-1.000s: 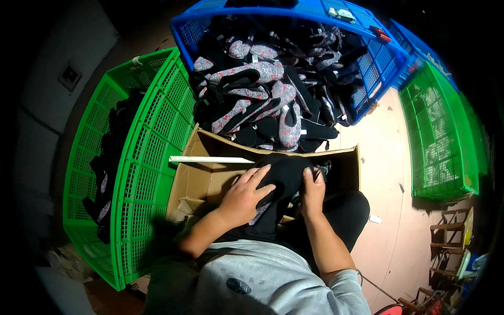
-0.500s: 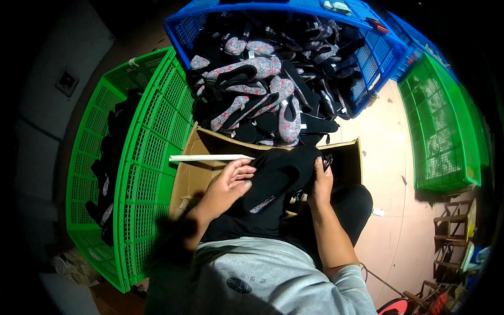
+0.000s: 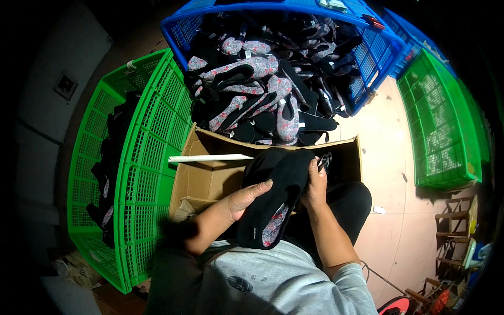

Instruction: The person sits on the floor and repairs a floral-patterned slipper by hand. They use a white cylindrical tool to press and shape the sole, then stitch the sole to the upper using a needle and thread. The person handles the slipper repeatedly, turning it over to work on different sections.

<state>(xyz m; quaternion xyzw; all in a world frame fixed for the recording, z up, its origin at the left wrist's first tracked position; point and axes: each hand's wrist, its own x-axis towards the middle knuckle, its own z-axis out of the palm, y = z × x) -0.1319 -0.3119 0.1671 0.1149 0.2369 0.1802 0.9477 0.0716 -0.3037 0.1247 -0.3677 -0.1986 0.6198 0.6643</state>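
Note:
A black cloth shoe (image 3: 275,197), seemingly turned inside out, lies across my lap with its opening toward me. Grey-and-red floral fabric shows inside that opening. My left hand (image 3: 244,200) grips its left side, thumb on top and fingers hidden beneath. At the far right edge, my right hand (image 3: 315,184) is closed on the same shoe, thumb pointing up. A small dark piece (image 3: 325,160) pokes out beside that thumb; its kind is unclear. Just beyond the shoe is an open cardboard box (image 3: 207,176), with a white rod (image 3: 210,158) lying across its left part.
Floral and black cloth shoes (image 3: 283,86) heap up in front of a blue crate (image 3: 391,58) and inside it. A green crate (image 3: 149,152) holding dark items stands at left. Another green crate (image 3: 441,126) is at right, with a wooden rack (image 3: 452,231) nearer me.
My left hand has moved from beside the shoe to gripping its left side. The shoe has swung toward me, showing its floral inside. My right hand keeps its hold.

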